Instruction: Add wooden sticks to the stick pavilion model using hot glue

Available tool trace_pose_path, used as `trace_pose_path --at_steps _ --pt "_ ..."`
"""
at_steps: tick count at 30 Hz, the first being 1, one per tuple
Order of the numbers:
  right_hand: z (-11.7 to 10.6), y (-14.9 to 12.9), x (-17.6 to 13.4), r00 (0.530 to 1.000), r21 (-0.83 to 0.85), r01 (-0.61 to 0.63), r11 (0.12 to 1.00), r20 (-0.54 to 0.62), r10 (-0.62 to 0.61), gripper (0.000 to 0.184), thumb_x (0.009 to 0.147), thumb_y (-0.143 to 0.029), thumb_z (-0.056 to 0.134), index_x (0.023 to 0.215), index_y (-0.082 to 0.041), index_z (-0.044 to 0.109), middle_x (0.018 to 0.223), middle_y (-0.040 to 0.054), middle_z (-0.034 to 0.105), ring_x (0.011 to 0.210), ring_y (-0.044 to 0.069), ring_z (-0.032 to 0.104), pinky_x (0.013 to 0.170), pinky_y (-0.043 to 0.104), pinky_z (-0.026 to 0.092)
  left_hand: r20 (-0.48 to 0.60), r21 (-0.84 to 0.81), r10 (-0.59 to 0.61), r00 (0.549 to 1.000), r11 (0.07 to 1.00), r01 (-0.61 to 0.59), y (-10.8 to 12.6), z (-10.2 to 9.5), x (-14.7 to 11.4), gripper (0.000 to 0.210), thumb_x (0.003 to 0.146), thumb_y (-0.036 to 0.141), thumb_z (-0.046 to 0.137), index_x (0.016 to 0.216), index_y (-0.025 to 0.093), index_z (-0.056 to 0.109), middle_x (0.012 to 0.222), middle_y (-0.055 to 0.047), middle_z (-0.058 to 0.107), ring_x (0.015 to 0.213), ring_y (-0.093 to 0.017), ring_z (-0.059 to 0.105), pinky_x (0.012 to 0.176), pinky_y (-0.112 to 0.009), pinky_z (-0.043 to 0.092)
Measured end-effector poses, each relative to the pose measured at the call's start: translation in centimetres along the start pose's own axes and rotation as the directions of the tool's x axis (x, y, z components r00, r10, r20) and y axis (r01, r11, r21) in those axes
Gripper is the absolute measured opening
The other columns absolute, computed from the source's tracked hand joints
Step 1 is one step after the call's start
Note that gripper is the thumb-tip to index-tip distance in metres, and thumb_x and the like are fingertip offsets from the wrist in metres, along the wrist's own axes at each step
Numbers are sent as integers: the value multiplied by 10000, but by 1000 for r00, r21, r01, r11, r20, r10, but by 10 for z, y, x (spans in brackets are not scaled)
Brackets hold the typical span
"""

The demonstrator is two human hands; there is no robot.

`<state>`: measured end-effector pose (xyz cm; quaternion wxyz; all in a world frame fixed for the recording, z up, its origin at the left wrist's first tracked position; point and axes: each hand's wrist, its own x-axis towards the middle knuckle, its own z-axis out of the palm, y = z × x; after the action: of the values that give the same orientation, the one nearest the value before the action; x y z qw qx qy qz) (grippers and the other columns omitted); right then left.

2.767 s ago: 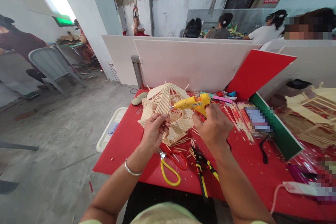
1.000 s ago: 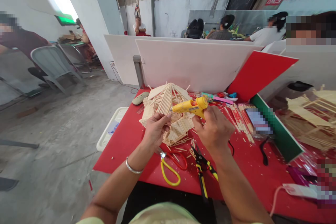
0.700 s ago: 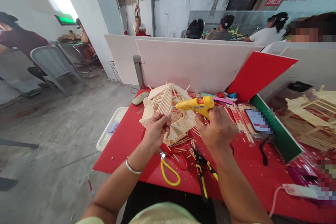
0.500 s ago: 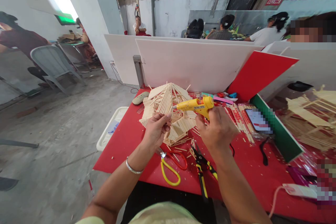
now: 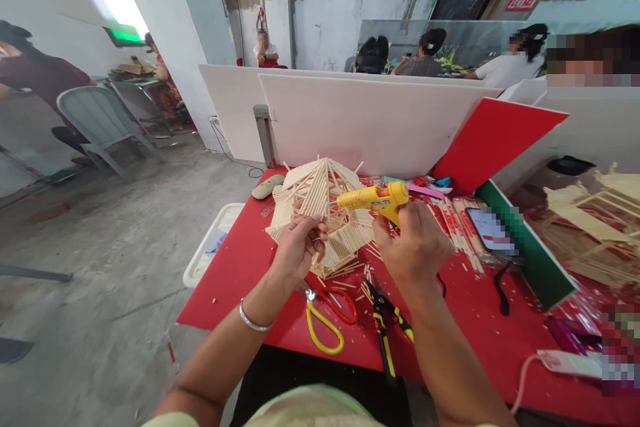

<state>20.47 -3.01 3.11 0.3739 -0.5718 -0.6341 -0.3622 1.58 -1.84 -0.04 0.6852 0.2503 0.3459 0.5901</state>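
The left hand [image 5: 295, 247] has thumb and fingertips pinched together on the lower edge of the front roof panel of the stick model [image 5: 314, 193]; whether a loose stick also sits between them is too small to tell. The right hand [image 5: 417, 243], to the right of the model, is wrapped around the handle of a yellow glue gun [image 5: 373, 199], its nozzle at the panel's right edge, touching or just short of it, I cannot tell which. The model stands on a red tabletop [image 5: 235, 287]. On its near side lie scissors [image 5: 311, 295] with one yellow and one red handle, black-and-yellow pliers [image 5: 383, 307] and scattered stick offcuts. To its right are bundled sticks [image 5: 463, 230] and a phone [image 5: 493, 230], with another stick structure [image 5: 585, 207] farther that way. Behind it rises a white board [image 5: 365, 120], and beyond that several people sit by a rough, part-whitewashed wall [image 5: 325, 7]. Well left of it, a grey chair [image 5: 95, 113] stands on the concrete floor [image 5: 145, 240].
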Motion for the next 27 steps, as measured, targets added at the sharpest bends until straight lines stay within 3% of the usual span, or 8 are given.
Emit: trace_pose_path --at_steps 6,16,27 --pt "0 -2 1 1000 4 8 1000 4 -8 240 835 -281 586 1057 -191 581 769 7 608 661 142 517 572 278 293 12 -20 -4 1000 1000 4 -1 -5 3 215 704 283 740 778 108 638 710 -42 649 547 -88 575 425 -181 410" --pt "3 -1 -1 1000 1 0 1000 -2 0 132 840 -290 564 937 -200 574 780 13 601 688 144 523 575 282 295 26 17 30 999 999 -30 0 -5 0 197 648 225 772 730 126 623 707 -37 648 549 -88 577 423 -176 395" --pt "4 -2 0 1000 -7 -4 1000 4 4 184 840 -293 569 991 -190 590 762 7 588 673 144 511 567 286 285 12 60 56 998 997 -57 -2 -5 0 205 630 200 802 706 128 627 678 -25 644 530 -74 563 424 -174 391"
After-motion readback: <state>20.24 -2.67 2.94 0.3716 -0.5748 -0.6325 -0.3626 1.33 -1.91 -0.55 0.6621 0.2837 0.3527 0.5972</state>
